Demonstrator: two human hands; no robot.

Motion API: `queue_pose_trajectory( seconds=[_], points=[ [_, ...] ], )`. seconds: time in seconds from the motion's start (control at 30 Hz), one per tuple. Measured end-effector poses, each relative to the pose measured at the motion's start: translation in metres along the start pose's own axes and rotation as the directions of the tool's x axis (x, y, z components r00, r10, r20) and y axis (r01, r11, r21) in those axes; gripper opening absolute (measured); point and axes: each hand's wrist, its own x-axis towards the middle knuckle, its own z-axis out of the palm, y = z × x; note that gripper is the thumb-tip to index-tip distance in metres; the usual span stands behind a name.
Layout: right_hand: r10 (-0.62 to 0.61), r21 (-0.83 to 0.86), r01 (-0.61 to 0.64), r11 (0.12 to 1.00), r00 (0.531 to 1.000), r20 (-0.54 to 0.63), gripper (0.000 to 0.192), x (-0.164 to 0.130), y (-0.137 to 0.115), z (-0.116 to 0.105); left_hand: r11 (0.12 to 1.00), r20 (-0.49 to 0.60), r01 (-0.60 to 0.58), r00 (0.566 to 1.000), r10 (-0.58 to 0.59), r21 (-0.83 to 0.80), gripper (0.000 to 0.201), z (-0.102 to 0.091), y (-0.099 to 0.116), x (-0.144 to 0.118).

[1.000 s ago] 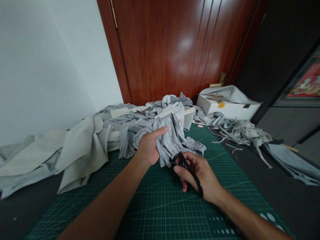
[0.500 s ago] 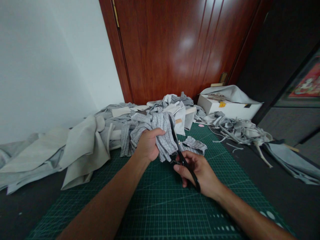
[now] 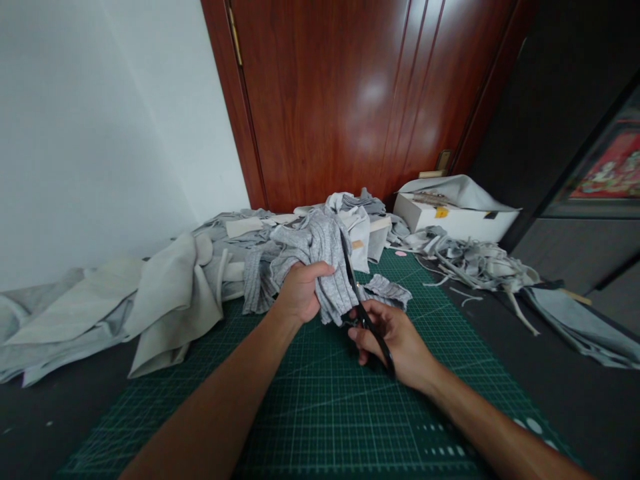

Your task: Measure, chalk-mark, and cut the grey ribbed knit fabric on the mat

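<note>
Bunched grey ribbed fabric (image 3: 333,293) is gripped in my left hand (image 3: 301,291), thumb on top, held above the green cutting mat (image 3: 320,413). My right hand (image 3: 387,340) is closed around the handles of black scissors (image 3: 369,321). Their upper blade lies along the right edge of the fabric, pointing away from me; the lower blade is hidden behind the cloth. Just beyond my right hand, a smaller grey ribbed piece (image 3: 390,291) rests on the mat.
Pale fabric pieces (image 3: 165,293) are heaped on the left, and more grey cloth (image 3: 367,200) piles against the brown door (image 3: 325,100). On the right stand a white box (image 3: 450,220), tangled fabric strips (image 3: 480,257) and folded grey cloth (image 3: 580,327).
The scissor handles have come slightly closer together, and my right fingers are more closed. My left hand keeps its grip on the fabric. The view has shifted slightly.
</note>
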Motion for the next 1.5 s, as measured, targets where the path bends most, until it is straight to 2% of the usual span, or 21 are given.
queue_pose_trajectory(
  seconds=[0.43, 0.97, 1.13, 1.3, 1.5],
  points=[
    [-0.008, 0.022, 0.008, 1.000, 1.000, 0.027, 0.032, 0.000, 0.003, -0.004, 0.997, 0.002, -0.071, 0.997, 0.071, -0.009, 0.078, -0.003, 0.008, 0.004],
    [-0.038, 0.041, 0.035, 0.999, 0.997, 0.067, 0.032, -0.002, -0.007, -0.005, 0.998, 0.047, -0.048, 0.998, 0.046, 0.035, 0.077, -0.005, 0.004, 0.001],
    [-0.065, 0.042, 0.063, 0.997, 0.997, 0.051, 0.024, -0.001, -0.009, -0.002, 0.999, 0.054, -0.007, 0.999, 0.005, 0.035, 0.074, -0.003, 0.003, -0.002],
    [-0.094, 0.034, 0.093, 0.995, 0.995, 0.033, 0.022, 0.012, -0.008, -0.004, 0.997, 0.076, -0.071, 0.995, 0.067, 0.043, 0.074, 0.000, 0.005, 0.005],
    [-0.147, -0.032, 0.147, 0.989, 0.989, -0.001, 0.020, 0.037, -0.018, -0.016, 0.998, 0.125, -0.052, 0.991, 0.046, 0.044, 0.068, 0.006, 0.013, 0.028]
  ],
)
